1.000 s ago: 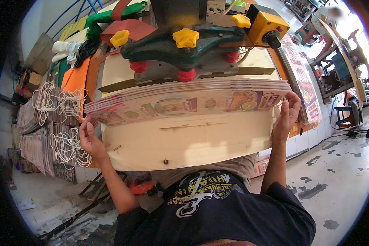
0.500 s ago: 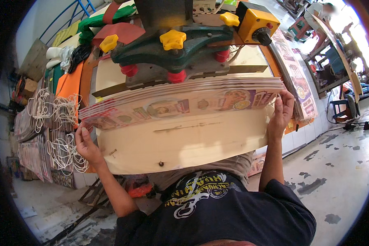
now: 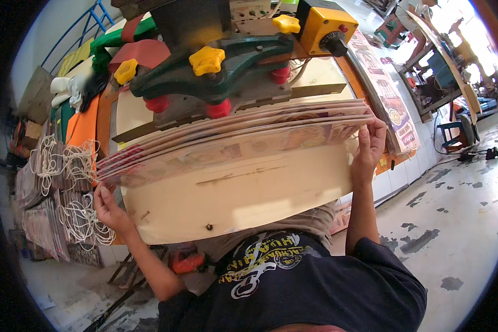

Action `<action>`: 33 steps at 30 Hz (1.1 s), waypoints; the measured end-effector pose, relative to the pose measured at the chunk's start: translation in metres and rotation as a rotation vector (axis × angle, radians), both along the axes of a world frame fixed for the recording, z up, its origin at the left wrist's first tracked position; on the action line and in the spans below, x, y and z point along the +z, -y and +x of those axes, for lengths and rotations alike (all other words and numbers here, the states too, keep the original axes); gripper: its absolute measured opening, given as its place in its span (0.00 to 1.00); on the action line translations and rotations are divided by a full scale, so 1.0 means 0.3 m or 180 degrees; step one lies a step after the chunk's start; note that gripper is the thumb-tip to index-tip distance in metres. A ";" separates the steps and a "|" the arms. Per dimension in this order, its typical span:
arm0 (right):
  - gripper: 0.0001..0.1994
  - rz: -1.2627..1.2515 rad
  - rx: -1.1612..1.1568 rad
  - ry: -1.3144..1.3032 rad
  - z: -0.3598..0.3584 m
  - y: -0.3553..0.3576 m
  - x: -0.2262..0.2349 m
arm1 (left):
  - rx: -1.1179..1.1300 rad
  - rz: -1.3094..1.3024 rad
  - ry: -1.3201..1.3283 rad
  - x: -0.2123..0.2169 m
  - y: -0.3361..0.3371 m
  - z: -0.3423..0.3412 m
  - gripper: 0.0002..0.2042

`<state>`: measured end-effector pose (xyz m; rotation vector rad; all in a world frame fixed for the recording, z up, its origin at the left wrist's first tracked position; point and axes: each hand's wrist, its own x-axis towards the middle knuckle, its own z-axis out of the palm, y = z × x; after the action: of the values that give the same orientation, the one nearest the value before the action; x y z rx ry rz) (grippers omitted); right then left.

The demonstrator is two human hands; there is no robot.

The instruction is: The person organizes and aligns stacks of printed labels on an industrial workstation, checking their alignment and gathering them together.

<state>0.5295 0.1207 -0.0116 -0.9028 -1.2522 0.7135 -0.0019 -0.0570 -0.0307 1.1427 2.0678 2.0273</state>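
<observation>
A long stack of printed plastic packaging sheets stretches across in front of me, its layered edges fanned apart. My left hand grips the near left corner between thumb and fingers. At the right end my right hand pinches the stack, thumb toward me. Beneath the sheets lies a cream-coloured board with a dark spot near its front edge. Just beyond the stack stands a press head, a dark green casting with yellow star knobs and red collars. The stack's far edge lies close to its metal bar.
A yellow control box with a black dial sits at the back right. More printed packaging lies along the right table edge. Bundles with white cords hang or lie at left. A person is far right.
The stack's layers have spread further apart, and the front sheets stand more separate. Both hands keep their hold at the ends. The whole view has shifted slightly.
</observation>
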 end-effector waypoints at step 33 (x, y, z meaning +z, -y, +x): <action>0.17 -0.0018 0.0114 0.0007 0.000 0.000 0.015 | -0.0153 0.0130 -0.0060 -0.018 0.001 -0.021 0.19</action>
<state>0.5295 0.1208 -0.0071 -0.8880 -1.2716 0.7448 -0.0083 -0.0573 -0.0360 1.2105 1.9957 2.0542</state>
